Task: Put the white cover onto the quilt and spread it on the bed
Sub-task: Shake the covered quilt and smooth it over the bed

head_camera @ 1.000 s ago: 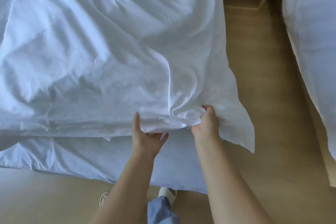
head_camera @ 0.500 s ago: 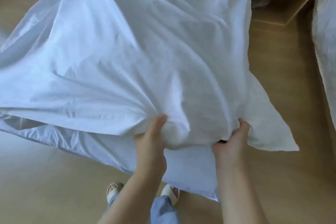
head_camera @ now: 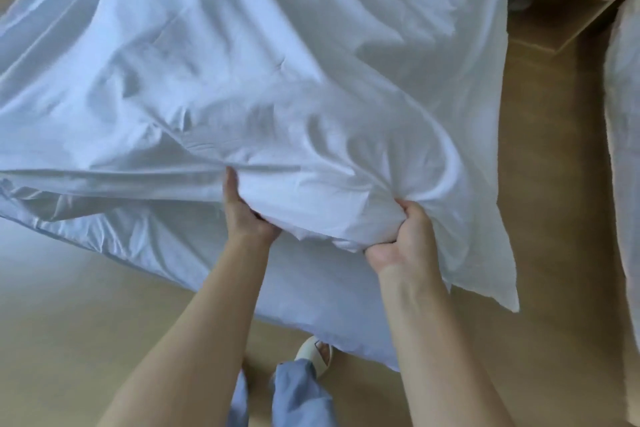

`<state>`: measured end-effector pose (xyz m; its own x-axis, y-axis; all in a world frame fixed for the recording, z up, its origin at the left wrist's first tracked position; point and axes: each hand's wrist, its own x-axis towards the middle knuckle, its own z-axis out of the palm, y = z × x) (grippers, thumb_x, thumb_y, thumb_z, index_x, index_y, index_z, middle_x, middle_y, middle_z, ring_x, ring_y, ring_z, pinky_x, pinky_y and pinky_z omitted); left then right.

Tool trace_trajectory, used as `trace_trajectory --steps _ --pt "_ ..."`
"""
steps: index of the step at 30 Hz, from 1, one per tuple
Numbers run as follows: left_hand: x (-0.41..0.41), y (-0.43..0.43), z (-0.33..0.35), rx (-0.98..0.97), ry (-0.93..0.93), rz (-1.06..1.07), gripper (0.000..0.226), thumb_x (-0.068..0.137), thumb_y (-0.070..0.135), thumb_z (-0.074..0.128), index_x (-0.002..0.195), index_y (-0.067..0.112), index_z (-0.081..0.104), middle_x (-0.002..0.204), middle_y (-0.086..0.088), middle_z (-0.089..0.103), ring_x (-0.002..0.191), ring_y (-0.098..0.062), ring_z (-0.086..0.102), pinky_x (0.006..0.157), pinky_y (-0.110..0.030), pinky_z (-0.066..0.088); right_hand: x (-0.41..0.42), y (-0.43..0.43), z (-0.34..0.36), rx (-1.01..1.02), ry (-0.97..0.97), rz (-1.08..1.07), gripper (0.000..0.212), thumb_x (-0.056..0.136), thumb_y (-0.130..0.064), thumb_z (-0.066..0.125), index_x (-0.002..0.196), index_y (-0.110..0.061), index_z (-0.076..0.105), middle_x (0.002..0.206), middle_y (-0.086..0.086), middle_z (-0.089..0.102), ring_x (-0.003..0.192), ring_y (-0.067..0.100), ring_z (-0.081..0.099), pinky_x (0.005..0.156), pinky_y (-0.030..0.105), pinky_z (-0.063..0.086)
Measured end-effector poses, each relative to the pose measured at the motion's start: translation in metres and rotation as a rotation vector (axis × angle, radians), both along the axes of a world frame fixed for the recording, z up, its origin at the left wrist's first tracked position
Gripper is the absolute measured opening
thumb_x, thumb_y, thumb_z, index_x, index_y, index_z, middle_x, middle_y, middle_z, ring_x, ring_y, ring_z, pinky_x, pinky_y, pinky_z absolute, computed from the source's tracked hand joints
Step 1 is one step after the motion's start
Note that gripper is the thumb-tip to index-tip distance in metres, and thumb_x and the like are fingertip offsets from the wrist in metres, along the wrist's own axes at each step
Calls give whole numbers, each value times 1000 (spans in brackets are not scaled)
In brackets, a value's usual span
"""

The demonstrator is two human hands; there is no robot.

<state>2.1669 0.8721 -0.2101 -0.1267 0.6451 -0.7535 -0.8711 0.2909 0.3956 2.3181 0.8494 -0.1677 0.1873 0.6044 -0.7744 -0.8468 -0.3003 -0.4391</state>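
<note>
My left hand (head_camera: 247, 215) and right hand (head_camera: 398, 236) squeeze the near edge of the white cover (head_camera: 277, 80), puffed over the bed. I should lift both together, then shake evenly.

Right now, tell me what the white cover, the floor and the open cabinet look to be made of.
White cover: thin woven cloth, probably cotton, matte; it creases sharply and bunches in the right hand and left hand.
Floor: smooth tan wood or laminate, low sheen.
Open cabinet: flat light-brown panels, likely laminated board.
</note>
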Motion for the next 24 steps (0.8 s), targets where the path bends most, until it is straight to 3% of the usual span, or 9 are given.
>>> trace_trajectory --steps 2,4,6,8,11,13,17,21,24 --pt "-11 18 28 65 55 -39 27 82 26 49 101 13 63 94 -8 69 87 -28 66 82 -35 53 6 4 31 50 -15 18 19 86 -9 42 80 -13 60 78 7 67 89 26 62 88 38 48" --pt "-23 29 60 163 143 -30 11 80 11 44 74 11 53 64 -3 58 62 -21 60 64 -25 51 23 8 56 125 -84 4 16 79 -8 48 85 -14 62 88 8 66 95 26 63 90 38 48" --pt "-26 29 82 231 300 37 25 82 2 42 60 14 40 48 3 44 48 -15 50 53 -21 43 38 9 62 167 -147 -53 24 83 -10 51 101 -10 67 100 8 71 97 25 67 90 39 51" --pt "-18 17 77 203 528 12 29 80 -5 48 60 14 40 43 7 40 44 -10 45 46 -18 37 39 0 36 116 -215 -107 32 86 -11 51 114 -8 64 113 10 68 99 24 66 91 40 52" --pt "-11 -6 25 -6 628 -80 24 77 -6 56 65 14 49 59 -3 48 64 -19 49 57 -30 39 23 -23 -20 -66 -247 -111 29 91 -21 51 118 -16 61 118 8 65 102 23 64 93 39 49" --pt "-13 -16 -7 -124 602 -145 18 78 -4 56 73 13 55 74 -11 55 75 -24 54 65 -35 43 7 -41 -53 -126 -137 -79 30 94 -28 47 119 -18 60 114 7 66 101 23 62 89 39 48" --pt "-14 -23 -34 -213 564 -334 5 83 13 60 87 13 61 85 -9 62 81 -26 60 66 -31 46 -33 -59 -80 -298 -105 98 12 90 -26 56 96 -17 62 91 2 61 80 15 55 72 25 42" --pt "-33 -27 -30 -224 516 -566 18 85 37 65 90 22 58 92 -1 63 82 -16 59 70 -30 48 -69 -46 -68 -423 -249 196 17 86 -17 59 100 -8 56 83 5 55 66 17 48 58 26 39" --pt "-64 -32 -38 -142 500 -673 47 79 54 66 113 22 59 114 2 63 102 -16 59 81 -31 48 -97 -31 -45 -368 -248 250 18 87 -13 55 104 -8 59 88 6 63 74 19 57 63 27 44"
